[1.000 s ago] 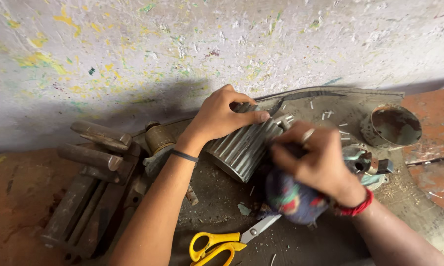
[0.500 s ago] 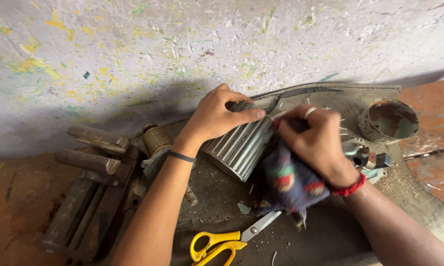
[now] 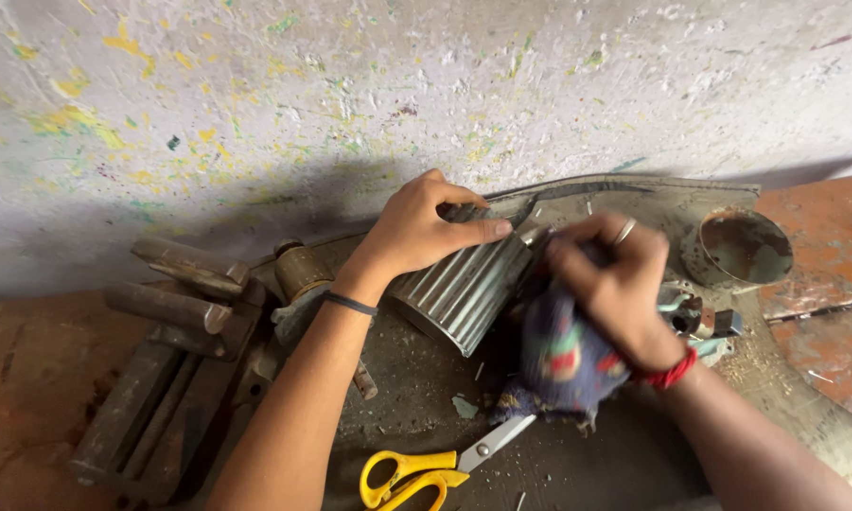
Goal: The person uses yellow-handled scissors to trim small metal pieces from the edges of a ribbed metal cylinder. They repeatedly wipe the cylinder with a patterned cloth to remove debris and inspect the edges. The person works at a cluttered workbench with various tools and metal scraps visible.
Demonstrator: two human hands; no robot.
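Left hand point(image 3: 424, 227) clamped over the top of the ribbed cylinder point(image 3: 464, 289), fingers wrapped on the fins, thumb along the upper edge. Cylinder lies tilted on its side mid-slab point(image 3: 416, 378), against the wall point(image 3: 350, 95). Right hand point(image 3: 615, 284) bunched tight around a dark patterned rag point(image 3: 558, 364), pressing it at the cylinder's open end; the hand is motion-blurred, so exact contact is unclear. My read: cylinder is cast metal, heavy and rigid, and the fins give good purchase, so hold it across the ribs from above, as the left hand does. Edges at the open end may be sharp. Rag is soft and limp, hangs loose below the fist. Yellow-handled scissors point(image 3: 426, 468) at the slab's near edge, blade tip under the rag. Rusty tin point(image 3: 738, 248) toward the right end, metal bars point(image 3: 175, 303) stacked off the left end. Hidden: the cylinder's end face and bore behind the rag, small parts behind the right wrist, and the slab's right corner, cut off.
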